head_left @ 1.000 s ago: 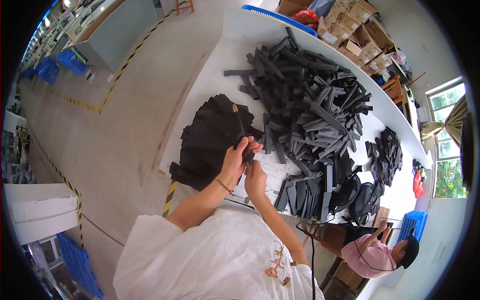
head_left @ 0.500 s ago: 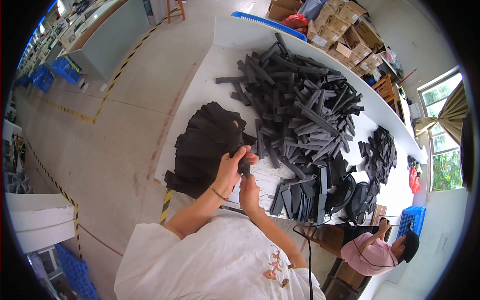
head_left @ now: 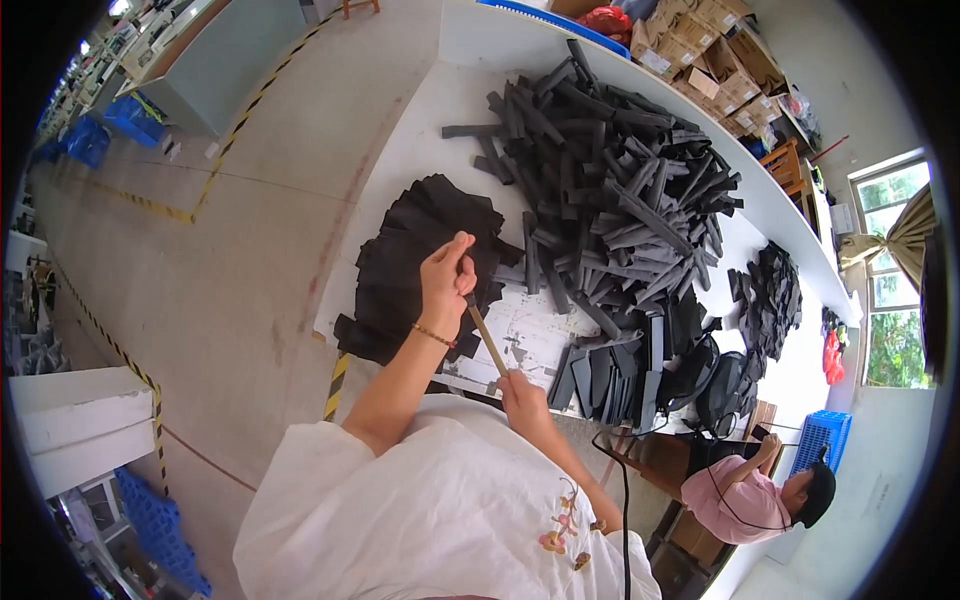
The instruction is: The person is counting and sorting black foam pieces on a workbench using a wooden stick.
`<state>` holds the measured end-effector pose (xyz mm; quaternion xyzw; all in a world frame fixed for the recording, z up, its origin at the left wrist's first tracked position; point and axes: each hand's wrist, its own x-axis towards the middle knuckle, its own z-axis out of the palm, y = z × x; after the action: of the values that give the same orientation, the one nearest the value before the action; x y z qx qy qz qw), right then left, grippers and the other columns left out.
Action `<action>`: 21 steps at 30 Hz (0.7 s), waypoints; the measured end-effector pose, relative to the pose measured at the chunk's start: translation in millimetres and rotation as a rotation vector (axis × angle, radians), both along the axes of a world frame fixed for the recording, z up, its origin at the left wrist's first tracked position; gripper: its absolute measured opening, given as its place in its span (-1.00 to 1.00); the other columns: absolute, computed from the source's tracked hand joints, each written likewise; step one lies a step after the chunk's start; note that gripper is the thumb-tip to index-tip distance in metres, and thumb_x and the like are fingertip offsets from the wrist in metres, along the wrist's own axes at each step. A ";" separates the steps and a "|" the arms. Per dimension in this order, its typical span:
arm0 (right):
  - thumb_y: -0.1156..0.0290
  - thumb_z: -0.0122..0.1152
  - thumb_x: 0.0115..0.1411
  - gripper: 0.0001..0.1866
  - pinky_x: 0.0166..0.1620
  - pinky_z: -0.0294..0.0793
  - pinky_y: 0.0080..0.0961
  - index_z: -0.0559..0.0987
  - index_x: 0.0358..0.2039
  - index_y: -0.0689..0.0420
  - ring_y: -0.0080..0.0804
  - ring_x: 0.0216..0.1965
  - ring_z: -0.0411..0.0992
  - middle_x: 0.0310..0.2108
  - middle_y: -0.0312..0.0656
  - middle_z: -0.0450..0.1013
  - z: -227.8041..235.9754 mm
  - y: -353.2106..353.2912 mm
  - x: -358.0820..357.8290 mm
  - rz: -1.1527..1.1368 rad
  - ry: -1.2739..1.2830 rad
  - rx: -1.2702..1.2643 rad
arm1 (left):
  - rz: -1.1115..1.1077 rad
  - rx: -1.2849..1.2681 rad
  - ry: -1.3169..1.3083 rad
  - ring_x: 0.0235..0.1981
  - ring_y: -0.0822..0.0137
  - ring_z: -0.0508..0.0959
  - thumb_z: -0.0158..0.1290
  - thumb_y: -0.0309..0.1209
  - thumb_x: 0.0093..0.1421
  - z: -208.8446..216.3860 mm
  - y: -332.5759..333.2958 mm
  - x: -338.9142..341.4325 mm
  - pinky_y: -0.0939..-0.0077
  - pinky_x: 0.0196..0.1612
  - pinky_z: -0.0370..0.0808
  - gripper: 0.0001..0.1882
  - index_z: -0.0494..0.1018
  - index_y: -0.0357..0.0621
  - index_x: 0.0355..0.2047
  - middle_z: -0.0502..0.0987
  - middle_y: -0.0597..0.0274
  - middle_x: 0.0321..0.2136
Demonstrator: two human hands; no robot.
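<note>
My right hand [head_left: 525,402] is closed round the lower end of a thin tan stick [head_left: 489,342] at the table's near edge. The stick slants up and left to my left hand [head_left: 443,290], whose fingers are curled. Something dark shows below those fingers at the stick's upper end; its kind is hidden. Beneath my left hand, flat black fabric pieces [head_left: 400,255] lie overlapped in a fan. A large heap of black fabric tubes [head_left: 625,205] lies beyond my hands to the right.
The white table [head_left: 405,135] has a raised rim at its far side. Flat black strips [head_left: 600,385], black bags [head_left: 692,375] and another black pile [head_left: 770,305] lie to the right. A person in pink [head_left: 740,495] sits at the lower right. Cardboard boxes [head_left: 710,75] stand behind.
Half a second ago my hands were together on a black tube with a tan tip showing above it. Now they are farther apart, with a length of the stick bare between them.
</note>
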<state>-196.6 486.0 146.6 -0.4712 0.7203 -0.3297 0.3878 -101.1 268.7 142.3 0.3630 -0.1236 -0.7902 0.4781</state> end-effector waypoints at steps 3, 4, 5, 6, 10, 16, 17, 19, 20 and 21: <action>0.42 0.04 0.27 -0.85 -0.62 0.26 -0.32 0.40 -0.40 0.21 -0.09 -0.73 0.28 -0.74 0.02 0.30 15.1 11.8 -6.2 0.035 0.175 -0.016 | -0.027 0.094 -0.005 -0.85 0.61 0.20 0.19 -0.29 0.15 1.3 3.6 -12.7 0.70 -0.76 0.02 -0.76 0.50 -0.25 -0.36 0.36 0.35 -0.77; 0.42 0.04 0.27 -0.85 -0.62 0.26 -0.32 0.40 -0.40 0.21 -0.09 -0.73 0.28 -0.74 0.02 0.30 19.6 12.4 -6.6 0.034 0.172 -0.009 | -0.031 0.134 -0.003 -0.85 0.62 0.19 0.19 -0.30 0.15 2.4 3.3 -15.1 0.70 -0.76 0.00 -0.76 0.50 -0.25 -0.35 0.35 0.36 -0.78; 0.42 0.04 0.26 -0.85 -0.62 0.26 -0.33 0.40 -0.41 0.21 -0.11 -0.73 0.29 -0.74 0.02 0.29 22.6 12.6 -6.6 0.015 0.160 -0.016 | -0.076 0.081 -0.022 -0.85 0.59 0.21 0.15 -0.24 0.18 -1.2 0.9 -13.8 0.69 -0.76 0.05 -0.72 0.49 -0.24 -0.35 0.34 0.37 -0.78; 0.42 0.05 0.26 -0.85 -0.62 0.25 -0.33 0.40 -0.42 0.21 -0.14 -0.74 0.29 -0.74 0.02 0.29 28.4 13.2 -6.6 -0.001 0.148 -0.024 | -0.075 0.086 -0.024 -0.85 0.59 0.21 0.15 -0.24 0.18 -0.9 -3.8 -13.8 0.69 -0.76 0.05 -0.72 0.49 -0.24 -0.35 0.34 0.37 -0.78; 0.45 -0.01 0.27 -0.86 -0.62 0.26 -0.40 0.44 -0.40 0.23 -0.31 -0.74 0.30 -0.77 -0.10 0.29 39.8 14.0 -1.6 -0.055 -0.007 0.072 | 0.326 -0.067 -0.062 -0.56 0.39 0.50 0.03 0.03 0.21 -14.1 -48.5 2.9 0.48 -0.45 0.49 -0.50 0.43 -0.24 -0.20 0.48 0.23 -0.55; 0.38 0.00 0.27 -0.81 -0.52 0.32 -0.23 0.41 -0.41 0.24 -0.01 -0.61 0.40 -0.65 0.10 0.38 19.4 -4.3 -5.2 -0.009 0.015 0.115 | -0.242 0.092 -0.031 -0.59 0.35 0.48 0.12 0.01 0.15 -6.2 3.1 4.2 0.51 -0.52 0.46 -0.49 0.39 -0.23 -0.18 0.44 0.25 -0.58; 0.38 0.00 0.27 -0.81 -0.52 0.32 -0.23 0.41 -0.41 0.24 -0.01 -0.61 0.40 -0.65 0.10 0.38 26.1 1.2 -5.3 -0.005 0.017 0.117 | -0.173 0.009 -0.042 -0.67 0.45 0.37 0.12 -0.05 0.17 -25.7 -18.1 18.2 0.58 -0.61 0.33 -0.55 0.40 -0.22 -0.22 0.36 0.34 -0.65; 0.36 -0.02 0.28 -0.78 -0.48 0.34 -0.29 0.44 -0.42 0.25 -0.11 -0.58 0.41 -0.63 0.05 0.39 48.8 14.8 -12.2 0.171 -0.114 0.280 | 0.052 0.012 0.089 -0.79 0.65 0.05 0.07 -0.19 0.24 -34.1 -56.8 35.2 0.67 -0.75 -0.04 -0.72 0.44 -0.17 -0.32 0.10 0.55 -0.77; 0.35 0.01 0.27 -0.78 -0.47 0.33 -0.35 0.47 -0.42 0.24 -0.23 -0.59 0.39 -0.63 -0.04 0.40 53.0 26.8 -26.0 0.268 -0.129 0.254 | 0.118 0.084 0.102 -0.80 0.63 0.03 0.04 -0.24 0.26 -31.7 -64.4 42.0 0.67 -0.74 -0.02 -0.78 0.44 -0.14 -0.33 0.07 0.56 -0.76; 0.34 0.04 0.26 -0.78 -0.47 0.32 -0.41 0.50 -0.42 0.23 -0.35 -0.60 0.38 -0.64 -0.14 0.42 53.7 35.3 -40.9 0.365 -0.151 0.218 | 0.155 0.048 0.087 -0.80 0.62 0.04 0.04 -0.24 0.26 -35.0 -72.3 47.0 0.67 -0.74 -0.02 -0.79 0.44 -0.13 -0.34 0.07 0.56 -0.76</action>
<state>-237.5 521.3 200.2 -0.5229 0.6236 -0.2085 0.5425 -54.1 196.4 107.3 0.3479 -0.0555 -0.7687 0.5339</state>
